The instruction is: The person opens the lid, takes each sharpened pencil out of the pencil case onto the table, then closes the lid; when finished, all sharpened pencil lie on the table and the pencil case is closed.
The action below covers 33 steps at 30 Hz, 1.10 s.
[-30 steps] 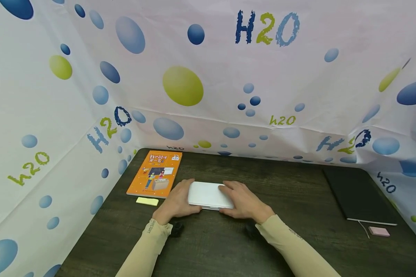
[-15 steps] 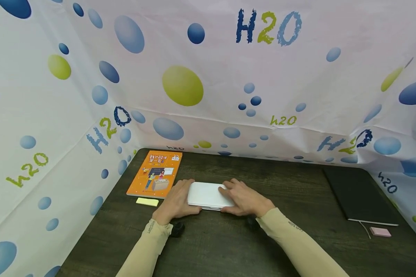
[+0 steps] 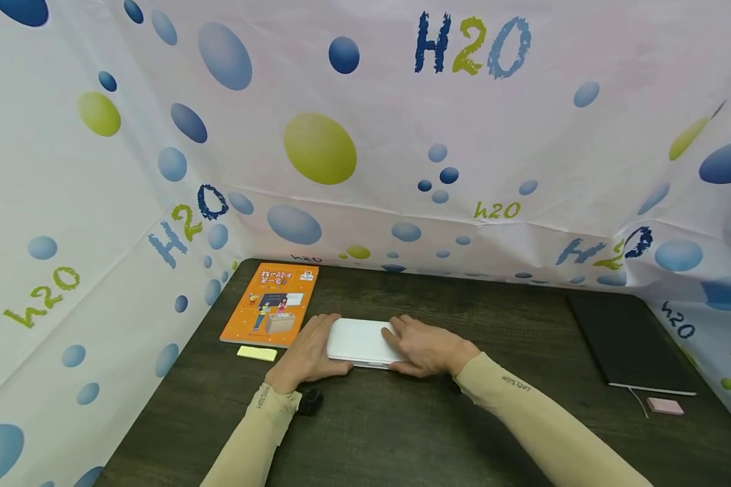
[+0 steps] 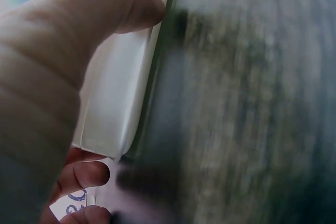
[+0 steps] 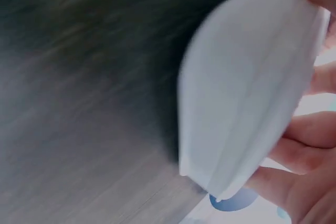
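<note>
A flat white case (image 3: 363,339) with rounded corners and a small tab on its near edge sits low over the table between my hands. My left hand (image 3: 309,352) grips its left end, thumb along the near side. On the right end, my right hand (image 3: 429,346) holds it with the thumb at the near side and fingers on the top and far side. The left wrist view shows the case's pale side (image 4: 115,93) under the thumb. In the right wrist view, fingers lie along one long edge of the white case (image 5: 236,87). What it contains is hidden.
At the back left lies an orange book (image 3: 271,304), with a pale yellow strip-shaped block (image 3: 257,353) in front of it. A black notebook (image 3: 630,343) with a ribbon lies at the right, a pink block (image 3: 665,406) beside it. A white patterned sheet (image 3: 390,135) encloses the dark table.
My right forearm has swung outward and the right hand has turned slightly on the case's right end. The left hand keeps its grip. The head view has shifted a little.
</note>
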Each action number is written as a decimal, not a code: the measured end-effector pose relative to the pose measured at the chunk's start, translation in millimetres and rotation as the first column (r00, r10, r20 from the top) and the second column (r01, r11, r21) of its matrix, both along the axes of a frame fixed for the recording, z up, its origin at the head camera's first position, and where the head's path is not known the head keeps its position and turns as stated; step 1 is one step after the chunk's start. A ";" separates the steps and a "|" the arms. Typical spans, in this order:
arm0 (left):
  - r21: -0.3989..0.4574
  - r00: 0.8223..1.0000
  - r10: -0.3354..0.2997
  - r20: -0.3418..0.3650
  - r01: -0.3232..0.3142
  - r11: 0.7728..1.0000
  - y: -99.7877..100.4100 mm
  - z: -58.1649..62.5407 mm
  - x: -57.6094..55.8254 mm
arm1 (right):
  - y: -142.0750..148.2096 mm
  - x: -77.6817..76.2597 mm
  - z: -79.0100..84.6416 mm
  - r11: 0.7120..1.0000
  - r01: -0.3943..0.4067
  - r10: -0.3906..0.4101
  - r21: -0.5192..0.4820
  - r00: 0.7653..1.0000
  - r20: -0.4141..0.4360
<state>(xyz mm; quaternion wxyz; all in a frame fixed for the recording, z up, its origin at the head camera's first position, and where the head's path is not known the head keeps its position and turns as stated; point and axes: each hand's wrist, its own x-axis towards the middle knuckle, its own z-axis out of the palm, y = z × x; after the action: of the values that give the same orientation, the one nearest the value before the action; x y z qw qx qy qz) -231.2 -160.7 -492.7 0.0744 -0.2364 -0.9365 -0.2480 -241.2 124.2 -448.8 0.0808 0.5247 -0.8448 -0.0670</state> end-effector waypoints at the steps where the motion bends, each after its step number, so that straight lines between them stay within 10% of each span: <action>1: 0.003 1.000 -0.003 -0.003 0.003 1.000 -0.1 -0.1 -0.1 | 0.5 0.5 -0.5 1.000 -0.009 0.010 0.009 1.000 -0.023; 22: 0.028 0.996 -0.064 -0.061 0.066 0.997 -0.9 4.4 -5.3 | 6.8 0.9 -6.5 0.991 0.064 -0.060 0.119 0.998 -0.034; 33: 0.038 0.999 -0.045 0.006 0.045 0.998 -4.4 1.7 -3.3 | 9.8 -2.3 8.5 0.988 0.151 -0.150 0.022 0.933 0.327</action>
<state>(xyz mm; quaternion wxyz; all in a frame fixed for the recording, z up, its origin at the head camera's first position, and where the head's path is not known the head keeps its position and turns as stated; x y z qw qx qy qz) -234.5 -165.0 -491.0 0.0700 -0.2553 -0.9262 -0.2683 -243.6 134.0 -440.3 -0.0652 0.4622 -0.8842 0.0165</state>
